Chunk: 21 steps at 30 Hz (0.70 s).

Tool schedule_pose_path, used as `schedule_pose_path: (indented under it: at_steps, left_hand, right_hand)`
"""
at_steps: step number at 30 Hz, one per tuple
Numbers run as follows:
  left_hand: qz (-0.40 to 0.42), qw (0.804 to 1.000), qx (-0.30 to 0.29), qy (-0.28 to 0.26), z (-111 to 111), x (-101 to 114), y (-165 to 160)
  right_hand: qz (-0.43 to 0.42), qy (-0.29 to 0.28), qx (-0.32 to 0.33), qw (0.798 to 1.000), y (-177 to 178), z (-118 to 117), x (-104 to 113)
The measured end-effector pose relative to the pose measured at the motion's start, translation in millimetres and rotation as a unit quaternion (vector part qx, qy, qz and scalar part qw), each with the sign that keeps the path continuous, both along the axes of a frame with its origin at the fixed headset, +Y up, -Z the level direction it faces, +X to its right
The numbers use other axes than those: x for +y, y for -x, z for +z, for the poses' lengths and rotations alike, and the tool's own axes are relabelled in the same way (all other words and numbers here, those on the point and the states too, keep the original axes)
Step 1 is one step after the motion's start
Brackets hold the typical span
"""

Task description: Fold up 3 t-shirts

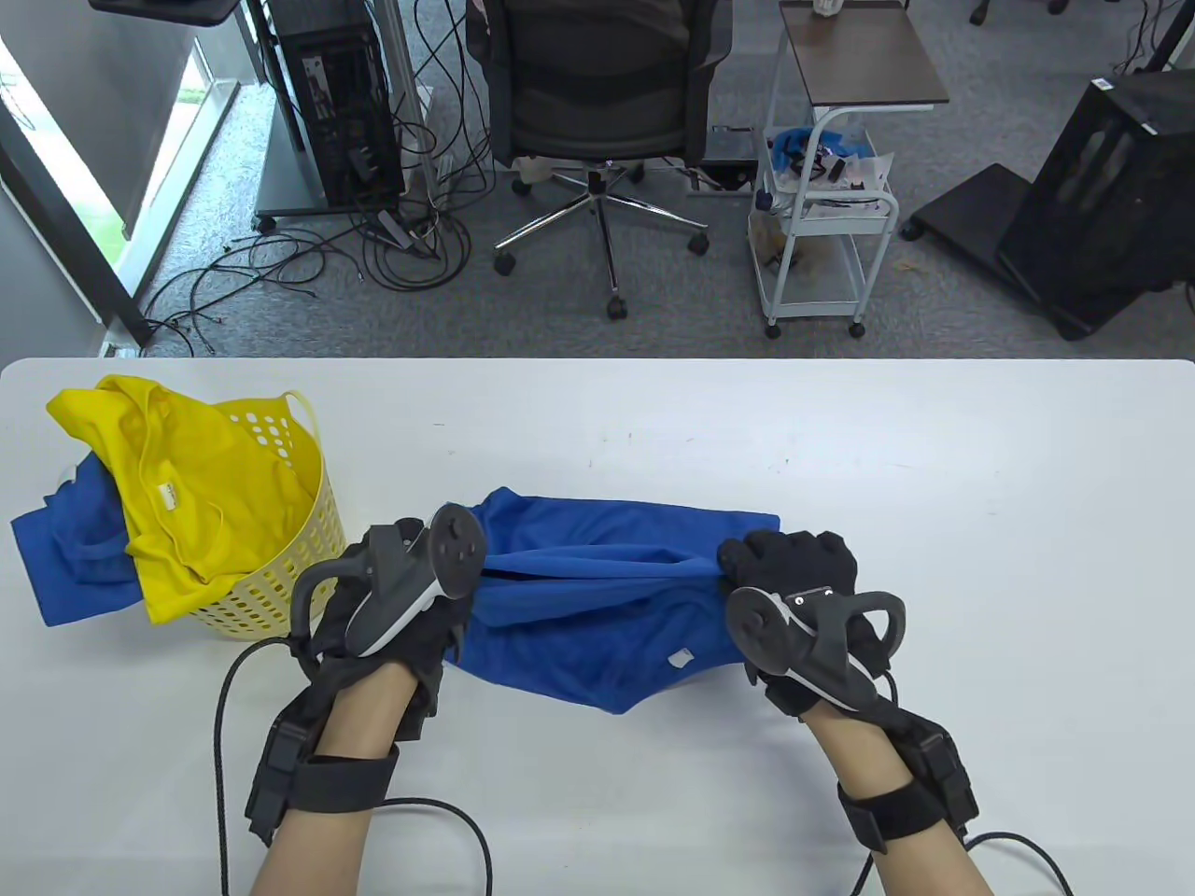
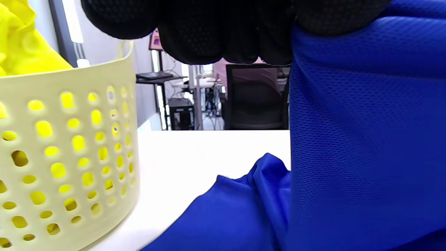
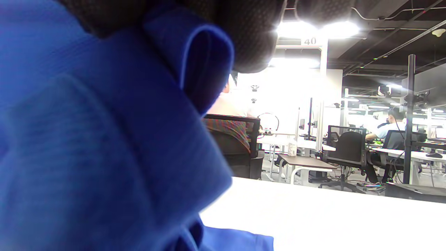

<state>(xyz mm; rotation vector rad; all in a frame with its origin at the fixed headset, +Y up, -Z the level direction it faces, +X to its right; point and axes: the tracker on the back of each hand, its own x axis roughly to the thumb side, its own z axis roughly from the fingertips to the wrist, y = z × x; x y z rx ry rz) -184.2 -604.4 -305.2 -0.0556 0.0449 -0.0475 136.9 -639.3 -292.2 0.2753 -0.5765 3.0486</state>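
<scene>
While both hands' fingers, left hand (image 1: 401,597) and right hand (image 1: 794,569), pinch the blue mesh t-shirt (image 1: 597,597) mid-fold on the white tabletop (image 1: 934,523), a yellow t-shirt (image 1: 187,476) and another blue one (image 1: 65,551) wait in the pale yellow perforated basket (image 1: 280,579); none looks finished.

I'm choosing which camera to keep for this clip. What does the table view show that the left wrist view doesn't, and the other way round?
Only the table view shows both hands, the left hand and the right hand, each gripping an end of the blue shirt, plus a second blue shirt hanging from the basket.

Only the left wrist view shows up close the fingers curled round the fabric, lifting it above the table.

Both show the blue shirt, the basket, the yellow shirt and the table.
</scene>
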Motion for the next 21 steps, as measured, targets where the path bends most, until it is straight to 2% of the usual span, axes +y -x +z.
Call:
schedule_pose_path:
  at_steps: [3,4,5,9,14,17,19,20,21]
  left_hand:
    - [-0.001,1.000,-0.014,0.006,0,-6,-3]
    - [-0.003,1.000,-0.018,0.006,-1,-9,-5]
    - [-0.005,1.000,-0.021,0.011,-2,-11,-6]
    - [-0.007,0.999,-0.027,0.038,-8,-27,-11]
    - [0.009,0.994,-0.039,0.099,-15,-56,-17]
    - [0.025,0.991,-0.035,0.124,-39,-73,-23]
    - [0.030,0.995,-0.017,0.092,-74,-69,-28]
    - [0.028,0.998,0.002,0.056,-95,-58,-30]
    - [0.036,0.999,0.030,-0.002,-121,-35,-30]
  right_hand:
    - [0.012,0.030,0.013,0.999,-5,-4,6]
    - [0.018,0.064,0.025,0.997,-6,-8,5]
    - [0.017,0.075,0.028,0.997,-7,-9,4]
    - [0.010,0.158,0.058,0.986,-12,-19,-9]
    - [-0.002,0.262,0.069,0.963,-21,-32,-35]
    - [-0.019,0.317,0.044,0.947,-25,-63,-47]
    - [-0.017,0.281,0.011,0.959,-23,-100,-44]
    - [-0.007,0.246,-0.013,0.969,-22,-118,-36]
    - [-0.001,0.157,-0.040,0.987,-20,-142,-13]
